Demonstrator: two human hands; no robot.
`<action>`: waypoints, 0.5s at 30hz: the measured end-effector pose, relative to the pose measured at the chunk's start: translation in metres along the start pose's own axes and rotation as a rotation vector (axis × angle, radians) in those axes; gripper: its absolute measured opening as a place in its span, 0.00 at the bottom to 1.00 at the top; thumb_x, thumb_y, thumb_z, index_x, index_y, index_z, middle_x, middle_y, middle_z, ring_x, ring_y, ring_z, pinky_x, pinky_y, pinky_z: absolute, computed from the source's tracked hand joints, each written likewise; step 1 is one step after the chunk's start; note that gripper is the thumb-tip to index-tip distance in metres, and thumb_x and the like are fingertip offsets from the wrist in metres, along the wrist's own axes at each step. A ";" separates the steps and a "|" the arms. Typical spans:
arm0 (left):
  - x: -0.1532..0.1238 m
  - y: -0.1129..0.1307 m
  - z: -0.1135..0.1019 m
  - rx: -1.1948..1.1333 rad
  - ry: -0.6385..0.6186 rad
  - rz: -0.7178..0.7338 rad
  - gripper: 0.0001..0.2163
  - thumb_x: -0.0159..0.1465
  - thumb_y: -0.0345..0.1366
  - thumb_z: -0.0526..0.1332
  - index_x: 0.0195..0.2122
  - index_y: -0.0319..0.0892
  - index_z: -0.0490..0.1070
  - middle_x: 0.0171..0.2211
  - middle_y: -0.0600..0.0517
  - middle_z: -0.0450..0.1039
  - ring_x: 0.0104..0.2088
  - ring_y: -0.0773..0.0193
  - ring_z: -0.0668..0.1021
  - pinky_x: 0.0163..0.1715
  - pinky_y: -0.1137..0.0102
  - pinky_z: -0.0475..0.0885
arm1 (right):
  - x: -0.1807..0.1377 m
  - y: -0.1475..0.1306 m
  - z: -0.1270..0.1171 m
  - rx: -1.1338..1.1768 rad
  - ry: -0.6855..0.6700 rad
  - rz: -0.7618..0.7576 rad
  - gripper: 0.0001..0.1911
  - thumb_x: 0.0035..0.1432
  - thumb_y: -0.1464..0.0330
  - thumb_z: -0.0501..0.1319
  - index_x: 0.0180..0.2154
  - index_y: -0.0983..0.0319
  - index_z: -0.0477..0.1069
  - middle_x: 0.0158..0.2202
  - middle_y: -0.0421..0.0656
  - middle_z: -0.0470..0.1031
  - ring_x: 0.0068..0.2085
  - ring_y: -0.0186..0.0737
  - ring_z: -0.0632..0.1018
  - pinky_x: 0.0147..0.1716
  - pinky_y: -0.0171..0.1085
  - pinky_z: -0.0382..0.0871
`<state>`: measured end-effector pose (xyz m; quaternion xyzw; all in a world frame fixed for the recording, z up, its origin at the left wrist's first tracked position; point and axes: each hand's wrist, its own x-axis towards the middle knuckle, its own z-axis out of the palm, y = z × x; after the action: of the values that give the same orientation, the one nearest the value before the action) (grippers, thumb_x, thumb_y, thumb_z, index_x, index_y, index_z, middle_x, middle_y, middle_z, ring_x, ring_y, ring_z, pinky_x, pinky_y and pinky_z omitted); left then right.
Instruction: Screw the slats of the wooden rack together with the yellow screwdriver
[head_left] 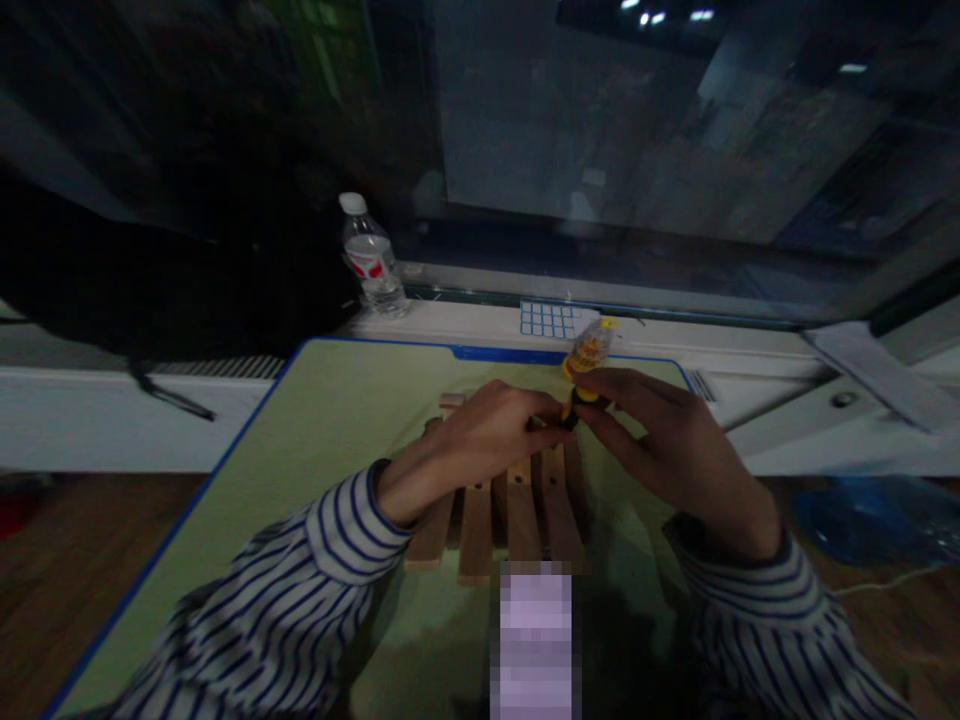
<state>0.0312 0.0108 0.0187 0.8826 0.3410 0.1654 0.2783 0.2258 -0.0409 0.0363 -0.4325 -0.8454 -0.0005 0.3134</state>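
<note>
My left hand is curled over the top of a slatted wooden piece lying on the green mat, its fingers pinched at a small dark part I cannot make out. My right hand pinches a yellow and black screwdriver by its handle, right against the left fingertips. The screwdriver's clear yellow handle end points away toward the window sill. Both sleeves are blue and white striped.
The green mat with a blue border covers the table. A plastic water bottle stands on the white sill at the back left. A gridded blue and white card lies on the sill. A dark window is behind.
</note>
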 end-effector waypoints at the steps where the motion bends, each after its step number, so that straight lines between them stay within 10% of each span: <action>1: 0.000 0.000 0.000 0.001 -0.001 -0.001 0.10 0.65 0.38 0.59 0.42 0.44 0.77 0.36 0.52 0.80 0.35 0.63 0.79 0.33 0.71 0.67 | 0.000 0.000 0.001 -0.005 0.004 0.005 0.13 0.63 0.68 0.57 0.49 0.62 0.71 0.46 0.47 0.78 0.46 0.40 0.79 0.47 0.40 0.75; 15: -0.001 -0.001 -0.001 -0.005 -0.008 -0.003 0.11 0.66 0.41 0.59 0.44 0.46 0.77 0.39 0.53 0.80 0.38 0.61 0.80 0.35 0.68 0.69 | 0.001 -0.001 0.002 -0.036 0.020 0.001 0.12 0.62 0.67 0.59 0.46 0.63 0.70 0.42 0.47 0.78 0.43 0.40 0.79 0.43 0.39 0.75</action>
<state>0.0292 0.0111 0.0187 0.8819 0.3408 0.1626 0.2822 0.2237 -0.0398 0.0355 -0.4385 -0.8419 -0.0200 0.3139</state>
